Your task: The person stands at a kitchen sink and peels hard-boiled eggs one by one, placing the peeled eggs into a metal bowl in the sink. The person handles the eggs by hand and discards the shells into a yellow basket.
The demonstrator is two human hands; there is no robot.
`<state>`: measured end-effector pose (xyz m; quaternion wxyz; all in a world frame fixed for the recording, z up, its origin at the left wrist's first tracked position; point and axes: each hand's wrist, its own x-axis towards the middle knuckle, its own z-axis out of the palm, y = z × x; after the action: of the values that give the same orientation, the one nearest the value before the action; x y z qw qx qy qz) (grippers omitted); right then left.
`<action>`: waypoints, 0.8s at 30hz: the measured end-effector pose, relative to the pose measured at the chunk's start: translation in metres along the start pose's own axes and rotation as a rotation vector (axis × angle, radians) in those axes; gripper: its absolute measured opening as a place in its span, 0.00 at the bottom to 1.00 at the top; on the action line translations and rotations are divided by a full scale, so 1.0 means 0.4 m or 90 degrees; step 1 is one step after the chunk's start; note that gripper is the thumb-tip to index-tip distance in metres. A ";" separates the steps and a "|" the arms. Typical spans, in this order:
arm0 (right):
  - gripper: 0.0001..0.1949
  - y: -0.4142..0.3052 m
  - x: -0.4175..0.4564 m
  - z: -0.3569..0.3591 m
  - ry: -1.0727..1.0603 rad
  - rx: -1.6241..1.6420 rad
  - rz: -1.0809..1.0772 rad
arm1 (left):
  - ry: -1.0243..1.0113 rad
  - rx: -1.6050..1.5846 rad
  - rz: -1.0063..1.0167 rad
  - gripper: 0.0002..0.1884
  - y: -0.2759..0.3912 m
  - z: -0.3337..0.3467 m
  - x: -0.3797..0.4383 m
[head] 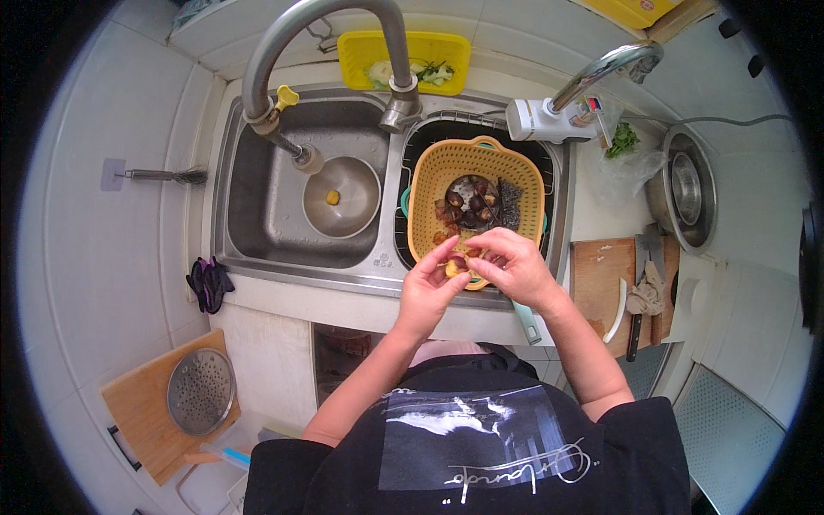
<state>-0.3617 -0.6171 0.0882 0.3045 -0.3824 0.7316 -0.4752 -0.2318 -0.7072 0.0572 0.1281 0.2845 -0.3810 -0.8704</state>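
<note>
My left hand (430, 280) holds a partly peeled chestnut (454, 266), its yellow flesh showing beside dark red-brown shell. Thumb and fingers of my right hand (515, 265) pinch at the chestnut's right side; the fingers hide the exact contact. Both hands are above the near edge of a yellow plastic basket (428, 168) in the right basin. Inside the basket, several dark chestnuts (479, 201) sit in a round bowl, with brown shell pieces (446, 222) beside it. In the left basin, a steel bowl (347, 222) holds one yellow peeled piece (332, 197).
A tall faucet (257, 71) arches over the left basin; a white heater tap (537, 119) stands behind the right. A pale green handle (528, 322) juts over the counter edge. On the right, a cutting board (592, 277) carries a knife (635, 335) and a cloth (647, 293).
</note>
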 end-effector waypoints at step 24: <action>0.03 0.005 -0.020 0.012 -0.005 -0.039 -0.121 | 0.122 0.426 0.127 0.15 0.012 0.015 -0.009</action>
<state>-0.3543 -0.6120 0.0854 0.2493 -0.4613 0.7047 -0.4780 -0.2324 -0.7055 0.0655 0.1476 0.3525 -0.6569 -0.6500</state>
